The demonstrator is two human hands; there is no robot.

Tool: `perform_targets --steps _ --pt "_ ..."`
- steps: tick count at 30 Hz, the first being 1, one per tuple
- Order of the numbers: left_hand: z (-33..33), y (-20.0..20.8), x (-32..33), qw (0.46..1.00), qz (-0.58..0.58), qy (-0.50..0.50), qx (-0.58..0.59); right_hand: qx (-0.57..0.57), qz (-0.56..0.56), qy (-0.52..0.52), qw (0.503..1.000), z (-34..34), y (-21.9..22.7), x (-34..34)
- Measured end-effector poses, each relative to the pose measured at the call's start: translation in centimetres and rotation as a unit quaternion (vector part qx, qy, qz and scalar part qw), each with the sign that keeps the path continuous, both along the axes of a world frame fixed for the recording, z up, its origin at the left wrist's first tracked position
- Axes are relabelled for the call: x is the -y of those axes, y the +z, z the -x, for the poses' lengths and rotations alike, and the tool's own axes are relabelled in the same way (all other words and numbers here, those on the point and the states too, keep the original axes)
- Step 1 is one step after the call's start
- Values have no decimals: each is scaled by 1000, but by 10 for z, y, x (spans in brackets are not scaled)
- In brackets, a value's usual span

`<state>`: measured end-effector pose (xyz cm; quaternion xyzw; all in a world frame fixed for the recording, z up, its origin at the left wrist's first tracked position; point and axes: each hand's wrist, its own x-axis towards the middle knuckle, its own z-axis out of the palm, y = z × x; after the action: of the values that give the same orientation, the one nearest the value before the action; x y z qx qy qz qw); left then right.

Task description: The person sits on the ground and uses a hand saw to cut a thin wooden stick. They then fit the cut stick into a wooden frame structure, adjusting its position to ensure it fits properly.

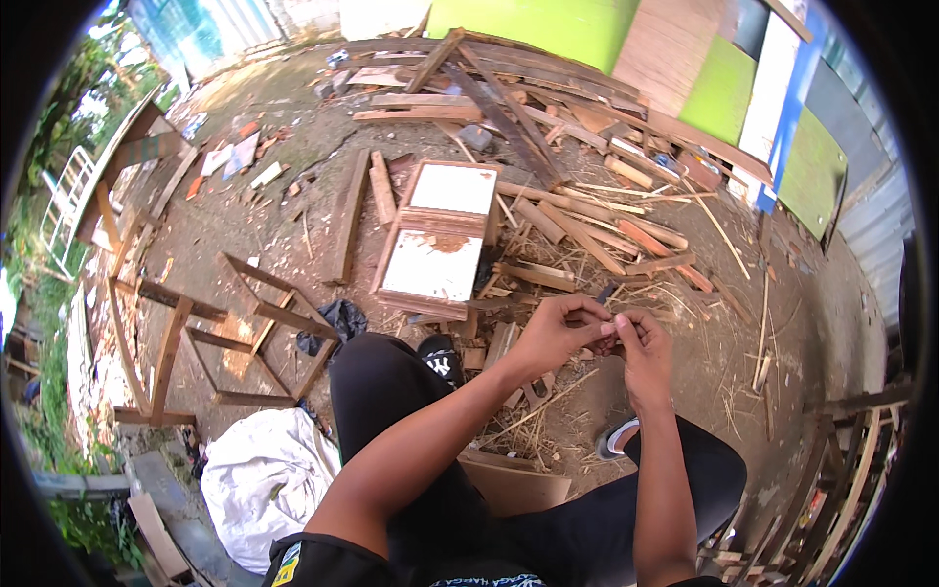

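Note:
In front of my knees, my left hand (559,335) and my right hand (644,354) meet with their fingertips together. Both are closed in a pinch, and whatever lies between the fingers is too small or hidden to name. Beneath them, wood offcuts (504,342) and straw-like splinters (528,421) litter the ground. Just beyond the hands lies a low wooden piece with two white panels (435,262), its surface stained brown in places.
A pile of planks and sticks (577,127) spreads beyond. Wooden frames (259,333) stand at the left, near a black plastic bag (342,321) and a white sack (264,479). More timber (846,479) leans at the lower right. Green and blue panels (729,93) line the far right.

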<state>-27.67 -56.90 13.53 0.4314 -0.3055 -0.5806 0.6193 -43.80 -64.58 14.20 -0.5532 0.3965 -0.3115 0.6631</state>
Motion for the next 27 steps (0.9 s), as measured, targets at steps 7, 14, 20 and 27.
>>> perform_targets --steps 7,14,20,27 --pt "-15 26 -38 994 39 82 58 83 49 46 994 -32 31 -24" --pt "-38 35 -64 972 114 195 60 92 92 101 986 -69 46 -43" --pt "-55 41 -108 943 95 303 98 56 148 168 973 -115 56 -68" --pt "-68 41 -170 851 -38 393 346 53 75 201 975 -177 15 -72"
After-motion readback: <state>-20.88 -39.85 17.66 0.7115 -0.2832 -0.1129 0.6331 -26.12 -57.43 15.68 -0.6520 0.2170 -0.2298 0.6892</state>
